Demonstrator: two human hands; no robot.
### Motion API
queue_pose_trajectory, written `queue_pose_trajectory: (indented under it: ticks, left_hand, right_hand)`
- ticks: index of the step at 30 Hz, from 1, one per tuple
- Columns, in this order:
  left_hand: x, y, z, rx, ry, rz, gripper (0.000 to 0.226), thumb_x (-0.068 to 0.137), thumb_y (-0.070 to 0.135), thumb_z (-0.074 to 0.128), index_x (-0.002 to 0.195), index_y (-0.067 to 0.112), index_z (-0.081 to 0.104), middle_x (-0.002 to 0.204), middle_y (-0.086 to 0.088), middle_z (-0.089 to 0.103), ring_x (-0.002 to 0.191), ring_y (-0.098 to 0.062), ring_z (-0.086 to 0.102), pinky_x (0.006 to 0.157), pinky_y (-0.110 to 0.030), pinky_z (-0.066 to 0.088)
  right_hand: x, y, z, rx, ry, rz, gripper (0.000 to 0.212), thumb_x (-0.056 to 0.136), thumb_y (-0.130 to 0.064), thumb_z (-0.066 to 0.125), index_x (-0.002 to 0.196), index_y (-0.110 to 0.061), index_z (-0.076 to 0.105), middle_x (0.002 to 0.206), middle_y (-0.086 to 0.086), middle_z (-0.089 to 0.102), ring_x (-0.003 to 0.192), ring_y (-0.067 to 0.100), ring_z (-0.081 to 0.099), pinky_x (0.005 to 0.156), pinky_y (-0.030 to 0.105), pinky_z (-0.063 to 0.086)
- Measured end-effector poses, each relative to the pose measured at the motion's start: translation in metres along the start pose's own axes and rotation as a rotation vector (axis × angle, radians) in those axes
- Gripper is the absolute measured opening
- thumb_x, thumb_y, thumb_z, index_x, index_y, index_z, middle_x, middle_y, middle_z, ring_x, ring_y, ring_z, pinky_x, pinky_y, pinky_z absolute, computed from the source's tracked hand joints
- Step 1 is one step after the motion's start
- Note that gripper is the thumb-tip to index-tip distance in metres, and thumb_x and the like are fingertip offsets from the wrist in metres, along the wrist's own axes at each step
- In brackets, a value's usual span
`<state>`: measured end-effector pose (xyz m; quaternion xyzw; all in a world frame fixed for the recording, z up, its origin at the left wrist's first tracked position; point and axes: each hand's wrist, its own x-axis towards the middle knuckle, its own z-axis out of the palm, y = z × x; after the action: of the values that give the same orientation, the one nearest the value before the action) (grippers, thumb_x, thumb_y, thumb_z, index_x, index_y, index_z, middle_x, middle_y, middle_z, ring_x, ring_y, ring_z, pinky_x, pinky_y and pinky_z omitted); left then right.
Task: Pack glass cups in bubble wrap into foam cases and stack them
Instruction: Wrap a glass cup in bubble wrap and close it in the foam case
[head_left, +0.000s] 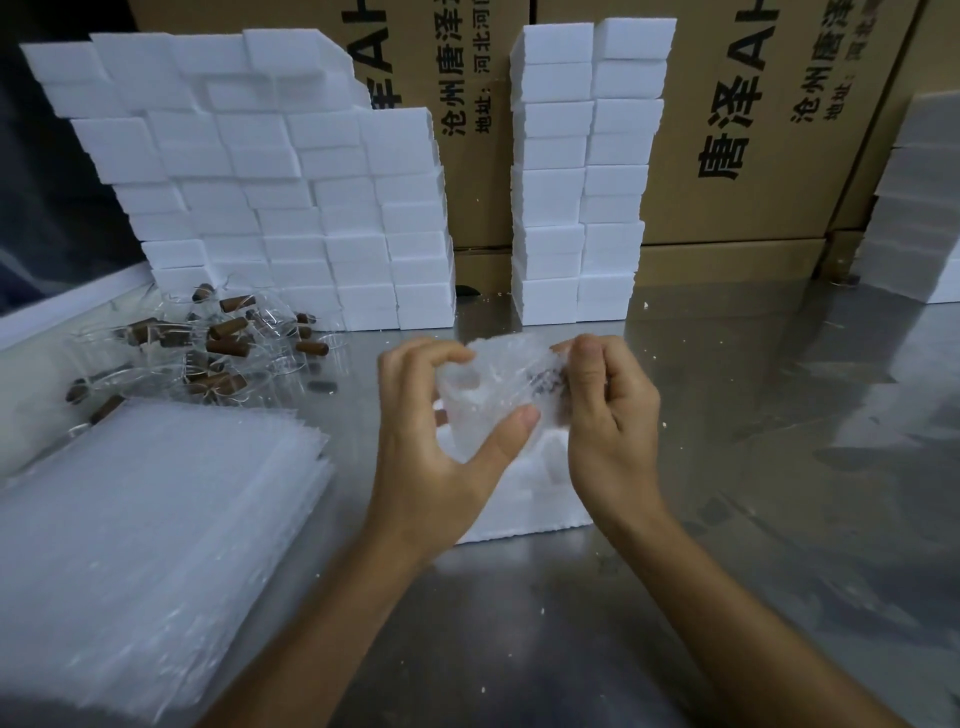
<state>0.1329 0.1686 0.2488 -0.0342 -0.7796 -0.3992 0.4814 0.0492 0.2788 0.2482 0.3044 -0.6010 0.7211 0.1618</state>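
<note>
Both hands raised close together, left hand (441, 415) fingers curled, right hand (608, 410) pinching, forearms bare

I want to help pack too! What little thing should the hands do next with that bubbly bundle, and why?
Probably lower the bubble-wrapped cup into the open foam case right beneath it. The left hand and right hand both pinch the wrap, which already looks closed around the cup, and the case sits on the metal table with its hollow facing up.
</note>
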Motion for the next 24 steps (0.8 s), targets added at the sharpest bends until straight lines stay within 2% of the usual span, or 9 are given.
queue_pose_trajectory:
  ticks: [2, 4, 6, 8, 11, 14, 18, 21, 24]
  left_hand:
    - [0.0, 0.003, 0.0, -0.106, -0.057, -0.069, 0.034, 0.08, 0.041, 0.069, 0.11, 0.035, 0.054, 0.112, 0.014, 0.058, 0.106, -0.005, 0.058, 0.087, -0.01, 0.041]
    - [0.001, 0.002, -0.003, -0.096, -0.036, -0.058, 0.026, 0.08, 0.038, 0.068, 0.102, 0.031, 0.058, 0.103, 0.015, 0.064, 0.098, -0.004, 0.06, 0.085, -0.01, 0.041]
    - [0.004, 0.0, -0.008, -0.101, 0.0, -0.061, 0.021, 0.077, 0.037, 0.069, 0.095, 0.028, 0.061, 0.098, 0.007, 0.066, 0.093, -0.006, 0.061, 0.084, -0.013, 0.043]
    - [0.007, -0.001, -0.013, -0.108, -0.005, -0.055, 0.02, 0.074, 0.035, 0.069, 0.09, 0.026, 0.062, 0.095, -0.002, 0.065, 0.091, -0.008, 0.061, 0.083, -0.015, 0.044]
    - [0.007, -0.004, -0.017, -0.086, -0.091, -0.034, 0.02, 0.069, 0.032, 0.068, 0.084, 0.019, 0.062, 0.093, -0.004, 0.061, 0.092, -0.009, 0.059, 0.083, -0.018, 0.043]
    - [0.004, -0.005, -0.016, -0.057, -0.22, -0.04, 0.024, 0.064, 0.032, 0.067, 0.077, 0.012, 0.061, 0.093, 0.0, 0.056, 0.092, -0.007, 0.057, 0.084, -0.016, 0.04]
    - [0.005, -0.004, -0.018, -0.026, -0.239, -0.09, 0.027, 0.061, 0.035, 0.063, 0.072, 0.013, 0.051, 0.088, 0.0, 0.048, 0.085, -0.008, 0.05, 0.078, -0.016, 0.037]
    - [0.007, -0.007, -0.023, 0.008, -0.245, -0.1, 0.035, 0.061, 0.036, 0.061, 0.078, 0.011, 0.045, 0.081, -0.002, 0.045, 0.076, -0.017, 0.046, 0.071, -0.027, 0.036]
    - [0.007, -0.011, -0.023, -0.025, -0.257, -0.17, 0.043, 0.064, 0.035, 0.071, 0.091, 0.019, 0.043, 0.083, 0.0, 0.053, 0.074, -0.021, 0.055, 0.063, -0.034, 0.045]
  right_hand:
    - [-0.003, -0.004, 0.005, 0.195, -0.085, 0.165, 0.047, 0.093, -0.055, 0.037, 0.092, -0.018, 0.066, 0.082, -0.003, 0.067, 0.076, 0.012, 0.062, 0.067, 0.027, 0.052]
    - [-0.003, -0.005, 0.007, 0.485, -0.09, 0.451, 0.051, 0.091, -0.059, 0.037, 0.099, -0.021, 0.07, 0.093, 0.002, 0.073, 0.088, 0.017, 0.069, 0.077, 0.031, 0.057]
    - [-0.001, -0.007, 0.005, 0.735, -0.091, 0.686, 0.038, 0.097, -0.044, 0.049, 0.104, -0.013, 0.07, 0.098, 0.007, 0.073, 0.093, 0.021, 0.071, 0.08, 0.034, 0.058]
    - [0.003, -0.008, 0.001, 0.852, -0.136, 0.811, 0.023, 0.089, -0.022, 0.062, 0.104, -0.005, 0.067, 0.102, 0.013, 0.069, 0.096, 0.025, 0.068, 0.087, 0.036, 0.057]
    - [0.006, -0.007, -0.005, 0.927, -0.225, 0.914, 0.042, 0.083, -0.008, 0.064, 0.123, 0.006, 0.06, 0.117, 0.019, 0.063, 0.102, 0.026, 0.063, 0.1, 0.033, 0.052]
    - [0.009, -0.005, -0.007, 0.764, -0.247, 0.847, 0.04, 0.088, -0.002, 0.061, 0.127, 0.009, 0.059, 0.126, 0.024, 0.064, 0.099, 0.025, 0.063, 0.089, 0.031, 0.054]
    - [0.008, -0.005, -0.006, 0.385, -0.18, 0.481, 0.021, 0.082, 0.005, 0.071, 0.096, -0.009, 0.076, 0.093, 0.014, 0.076, 0.071, 0.019, 0.069, 0.058, 0.027, 0.056]
    - [0.002, -0.009, -0.005, 0.201, -0.293, 0.178, 0.028, 0.083, 0.012, 0.068, 0.089, -0.013, 0.078, 0.087, 0.004, 0.077, 0.065, 0.01, 0.07, 0.053, 0.02, 0.054]
    - [0.0, -0.006, -0.005, 0.133, -0.342, 0.024, 0.031, 0.082, 0.014, 0.064, 0.089, -0.012, 0.077, 0.093, -0.001, 0.077, 0.08, 0.009, 0.072, 0.062, 0.02, 0.056]
